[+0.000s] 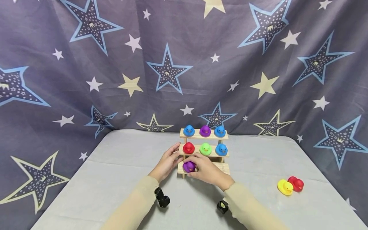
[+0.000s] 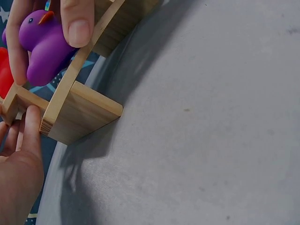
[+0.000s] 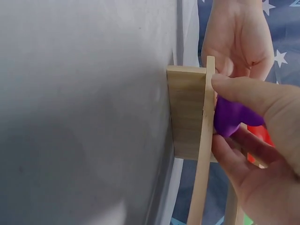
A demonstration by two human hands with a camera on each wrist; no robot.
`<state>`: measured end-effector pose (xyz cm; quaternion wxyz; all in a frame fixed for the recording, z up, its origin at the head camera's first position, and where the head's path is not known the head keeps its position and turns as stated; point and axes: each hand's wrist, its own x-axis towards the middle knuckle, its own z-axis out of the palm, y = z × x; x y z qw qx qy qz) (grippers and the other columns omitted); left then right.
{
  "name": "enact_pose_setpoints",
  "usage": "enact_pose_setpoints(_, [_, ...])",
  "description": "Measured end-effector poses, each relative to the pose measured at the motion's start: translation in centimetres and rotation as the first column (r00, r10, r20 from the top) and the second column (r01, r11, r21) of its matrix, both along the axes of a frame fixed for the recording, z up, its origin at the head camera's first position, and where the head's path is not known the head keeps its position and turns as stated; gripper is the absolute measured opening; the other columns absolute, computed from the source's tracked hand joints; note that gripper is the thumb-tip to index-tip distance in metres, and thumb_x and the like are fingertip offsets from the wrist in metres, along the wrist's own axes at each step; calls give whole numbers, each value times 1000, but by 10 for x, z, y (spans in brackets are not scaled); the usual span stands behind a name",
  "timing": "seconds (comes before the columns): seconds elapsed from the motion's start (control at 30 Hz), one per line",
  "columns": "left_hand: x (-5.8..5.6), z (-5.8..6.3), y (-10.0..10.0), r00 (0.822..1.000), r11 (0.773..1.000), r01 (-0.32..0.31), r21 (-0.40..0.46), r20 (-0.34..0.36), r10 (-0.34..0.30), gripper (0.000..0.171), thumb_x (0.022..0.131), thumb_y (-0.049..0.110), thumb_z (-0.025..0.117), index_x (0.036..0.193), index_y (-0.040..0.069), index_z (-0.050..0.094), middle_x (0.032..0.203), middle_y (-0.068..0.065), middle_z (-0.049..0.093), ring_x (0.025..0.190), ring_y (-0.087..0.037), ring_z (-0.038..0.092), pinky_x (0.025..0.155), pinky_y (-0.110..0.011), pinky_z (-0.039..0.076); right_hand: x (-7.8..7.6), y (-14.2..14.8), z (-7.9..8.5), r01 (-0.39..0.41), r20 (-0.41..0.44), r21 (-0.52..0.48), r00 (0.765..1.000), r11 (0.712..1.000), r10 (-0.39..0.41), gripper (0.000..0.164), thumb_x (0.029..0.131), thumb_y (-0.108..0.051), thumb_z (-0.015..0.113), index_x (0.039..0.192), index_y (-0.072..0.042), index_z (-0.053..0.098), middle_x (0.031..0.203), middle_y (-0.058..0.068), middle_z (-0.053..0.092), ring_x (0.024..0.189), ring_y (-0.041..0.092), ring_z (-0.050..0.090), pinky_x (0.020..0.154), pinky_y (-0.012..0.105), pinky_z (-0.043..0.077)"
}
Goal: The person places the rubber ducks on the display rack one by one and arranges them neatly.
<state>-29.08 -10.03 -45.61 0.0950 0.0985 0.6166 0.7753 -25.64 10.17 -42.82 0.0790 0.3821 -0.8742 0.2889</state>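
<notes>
A purple rubber duck (image 1: 188, 166) sits at the left end of the bottom tier of a small wooden three-step shelf (image 1: 221, 166). My right hand (image 1: 207, 170) holds this duck between thumb and fingers, which lie on both sides of it in the right wrist view. Beside the shelf's left side is my left hand (image 1: 169, 161); its fingers, fairly straight, touch the wood in the left wrist view. On the middle tier stand a red duck (image 1: 188, 148), a green duck (image 1: 205, 149) and a blue duck (image 1: 221, 149).
Along the top tier are a blue duck (image 1: 188, 130), a purple duck (image 1: 205, 131) and another blue duck (image 1: 219, 131). A yellow duck (image 1: 285, 187) and a red duck (image 1: 296, 184) lie together on the grey-covered table (image 1: 115, 179) at right. A star-patterned curtain (image 1: 184, 95) hangs behind.
</notes>
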Motion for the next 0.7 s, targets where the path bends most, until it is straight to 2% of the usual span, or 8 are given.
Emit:
enact_pose_setpoints(0.17, [1, 1, 0, 1000, 1000, -3, -2, 3, 3, 55, 106, 4, 39, 158, -1, 20, 158, -24, 21, 142, -40, 34, 114, -38, 43, 0, -3, 1, -2, 1, -8, 1000, 1000, 2, 47, 80, -10, 86, 121, -3, 67, 123, 15, 62, 109, 27, 63, 95, 40, 57])
enact_pose_setpoints(0.7, [1, 2, 0, 1000, 1000, 3, -7, -4, -3, 55, 107, 4, 38, 158, -1, 19, 159, -25, 19, 142, -41, 32, 114, -38, 42, 1, -5, 1, 21, 36, 1, 999, 1000, -21, 50, 79, -9, 86, 124, -3, 65, 124, 15, 64, 111, 26, 62, 98, 42, 56])
